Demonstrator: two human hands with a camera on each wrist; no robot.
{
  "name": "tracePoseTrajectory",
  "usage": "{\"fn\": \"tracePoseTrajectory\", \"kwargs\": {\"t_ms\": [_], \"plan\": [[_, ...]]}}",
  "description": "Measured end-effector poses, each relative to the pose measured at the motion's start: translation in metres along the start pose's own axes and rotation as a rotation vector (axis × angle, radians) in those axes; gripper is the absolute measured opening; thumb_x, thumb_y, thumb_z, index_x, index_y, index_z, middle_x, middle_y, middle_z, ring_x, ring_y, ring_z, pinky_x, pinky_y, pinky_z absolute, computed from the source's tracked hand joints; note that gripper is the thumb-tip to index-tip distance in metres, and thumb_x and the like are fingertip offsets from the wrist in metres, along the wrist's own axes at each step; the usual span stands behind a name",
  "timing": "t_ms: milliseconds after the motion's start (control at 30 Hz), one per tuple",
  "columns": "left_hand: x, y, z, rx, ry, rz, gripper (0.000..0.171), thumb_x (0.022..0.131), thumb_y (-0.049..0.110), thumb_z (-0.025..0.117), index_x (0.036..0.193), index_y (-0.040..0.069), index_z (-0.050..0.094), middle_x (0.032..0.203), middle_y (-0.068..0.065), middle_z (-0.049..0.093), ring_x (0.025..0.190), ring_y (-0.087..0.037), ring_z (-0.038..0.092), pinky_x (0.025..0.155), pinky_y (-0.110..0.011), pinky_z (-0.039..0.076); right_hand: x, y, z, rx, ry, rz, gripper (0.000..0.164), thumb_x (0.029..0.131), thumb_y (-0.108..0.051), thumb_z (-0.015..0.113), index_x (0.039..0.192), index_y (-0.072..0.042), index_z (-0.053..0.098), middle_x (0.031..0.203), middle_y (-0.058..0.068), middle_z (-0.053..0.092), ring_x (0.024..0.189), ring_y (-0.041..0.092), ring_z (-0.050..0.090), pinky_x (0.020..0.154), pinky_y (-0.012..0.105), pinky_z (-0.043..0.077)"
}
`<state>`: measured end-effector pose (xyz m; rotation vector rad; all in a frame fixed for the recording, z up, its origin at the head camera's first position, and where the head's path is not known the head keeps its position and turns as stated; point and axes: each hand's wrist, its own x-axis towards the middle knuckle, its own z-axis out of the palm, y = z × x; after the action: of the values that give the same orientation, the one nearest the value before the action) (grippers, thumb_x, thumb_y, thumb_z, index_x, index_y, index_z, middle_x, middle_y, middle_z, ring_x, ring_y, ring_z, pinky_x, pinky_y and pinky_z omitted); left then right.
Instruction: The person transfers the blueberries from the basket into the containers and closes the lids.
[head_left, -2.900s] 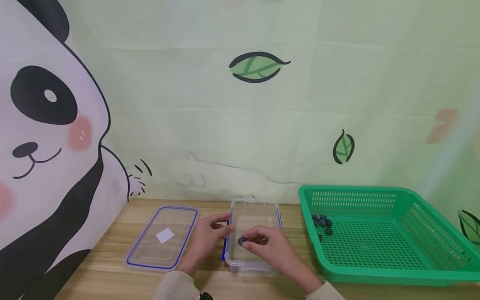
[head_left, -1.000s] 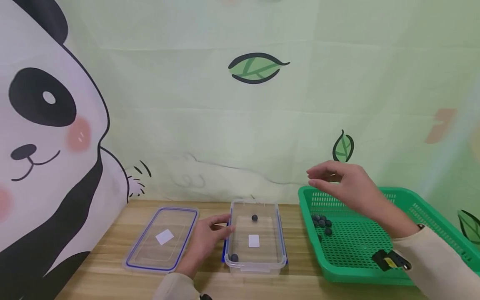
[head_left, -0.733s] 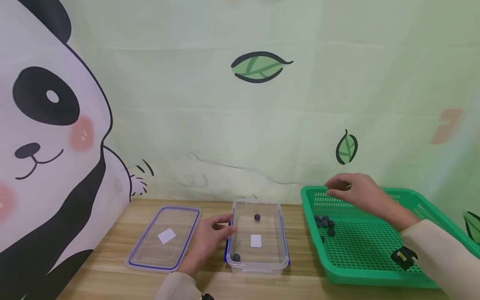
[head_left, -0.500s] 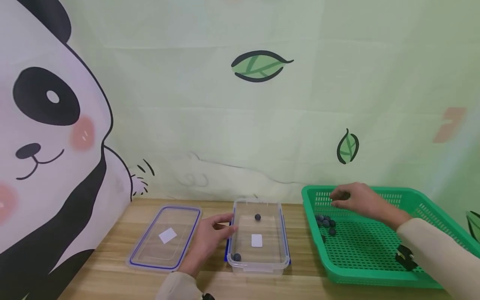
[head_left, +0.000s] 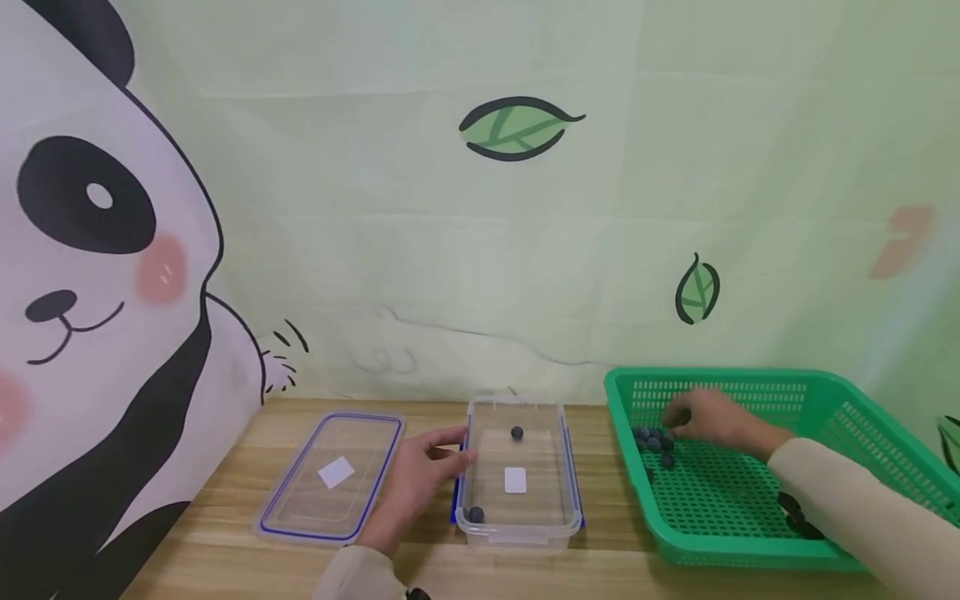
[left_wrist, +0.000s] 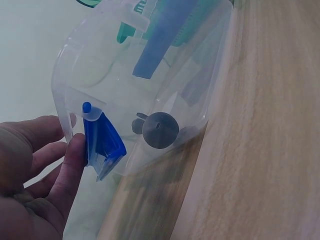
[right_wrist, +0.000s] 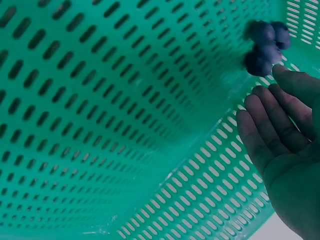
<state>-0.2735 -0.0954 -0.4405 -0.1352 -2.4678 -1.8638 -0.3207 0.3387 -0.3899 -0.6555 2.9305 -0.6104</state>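
Note:
My left hand holds the left rim of a clear plastic food container, beside a blue side latch in the left wrist view. One blueberry lies toward the container's far end, another blueberry in its near left corner. Inside the green basket is my right hand, just right of a cluster of blueberries. In the right wrist view the fingers are loosely bent, the thumb tip is close to the blueberries, and no berry shows between them.
A clear lid with a blue seal and a white label lies on the wooden table, left of the container. Behind the table hangs a backdrop with a panda and leaves. The basket's raised walls surround the berries.
My right hand released a blueberry into the container, moved right over the basket, then sank toward the berry cluster. My left hand has stayed at the container's rim.

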Motion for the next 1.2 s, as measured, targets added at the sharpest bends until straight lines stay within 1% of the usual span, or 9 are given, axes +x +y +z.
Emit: {"fn": "tracePoseTrajectory", "kwargs": {"t_ms": [133,400,600,800,967,1067,1200], "plan": [[0.0011,-0.001,-0.0009,0.009,-0.001,-0.006,0.042,0.092,0.013,0.085,0.131,0.005,0.074,0.122,-0.011,0.076,0.093,-0.019,0.073,0.079,-0.032,0.06,0.0021,0.0032,0.0058,0.0,-0.022,0.017,0.014,0.09,-0.005,0.08,0.101,0.002,0.078,0.097,0.008,0.076,0.091,0.029,0.071,0.076,0.045,0.061],[0.0016,-0.0006,-0.0014,0.016,0.001,0.012,0.041,0.092,0.014,0.086,0.13,0.006,0.075,0.122,-0.011,0.076,0.094,-0.019,0.073,0.078,-0.031,0.06,0.0033,0.0052,0.01,-0.018,-0.041,0.039,0.008,0.088,-0.006,0.083,0.093,-0.002,0.078,0.088,0.001,0.074,0.081,0.019,0.067,0.071,0.042,0.06],[0.0004,-0.0003,-0.002,0.008,0.003,0.012,0.041,0.092,0.013,0.085,0.13,0.005,0.075,0.121,-0.011,0.076,0.092,-0.019,0.073,0.078,-0.031,0.06,0.0026,0.006,0.0088,-0.024,-0.035,0.026,0.007,0.088,-0.005,0.082,0.093,-0.001,0.078,0.089,0.003,0.074,0.082,0.02,0.067,0.071,0.042,0.059],[-0.0005,-0.001,-0.0023,-0.001,0.0,0.014,0.041,0.091,0.013,0.086,0.13,0.003,0.075,0.12,-0.012,0.076,0.091,-0.018,0.073,0.078,-0.031,0.06,0.0015,0.0037,0.0087,-0.026,-0.027,0.04,0.005,0.09,-0.006,0.08,0.094,-0.004,0.078,0.09,0.001,0.073,0.084,0.02,0.067,0.071,0.042,0.059],[-0.001,-0.0008,-0.0027,-0.008,-0.004,0.015,0.041,0.091,0.012,0.086,0.13,0.002,0.074,0.12,-0.013,0.076,0.091,-0.018,0.073,0.078,-0.031,0.06,0.003,0.0038,0.0098,-0.013,-0.039,0.015,0.007,0.089,-0.005,0.082,0.094,-0.002,0.078,0.089,0.002,0.073,0.081,0.018,0.066,0.069,0.04,0.058],[-0.0009,-0.0011,-0.0027,-0.016,-0.009,0.015,0.041,0.091,0.011,0.085,0.13,0.001,0.074,0.12,-0.013,0.076,0.09,-0.018,0.073,0.078,-0.031,0.06,0.0041,0.0047,0.011,-0.024,-0.04,-0.001,0.006,0.088,-0.003,0.082,0.093,-0.002,0.078,0.088,0.001,0.073,0.08,0.017,0.065,0.069,0.039,0.058],[-0.0005,-0.0015,-0.0027,-0.02,-0.011,0.017,0.041,0.091,0.011,0.085,0.13,0.001,0.074,0.12,-0.013,0.076,0.089,-0.018,0.073,0.077,-0.031,0.06,0.0038,0.0029,0.0076,-0.033,-0.007,-0.003,0.007,0.089,-0.003,0.08,0.095,0.0,0.078,0.09,0.003,0.074,0.083,0.021,0.068,0.072,0.042,0.059]]}}
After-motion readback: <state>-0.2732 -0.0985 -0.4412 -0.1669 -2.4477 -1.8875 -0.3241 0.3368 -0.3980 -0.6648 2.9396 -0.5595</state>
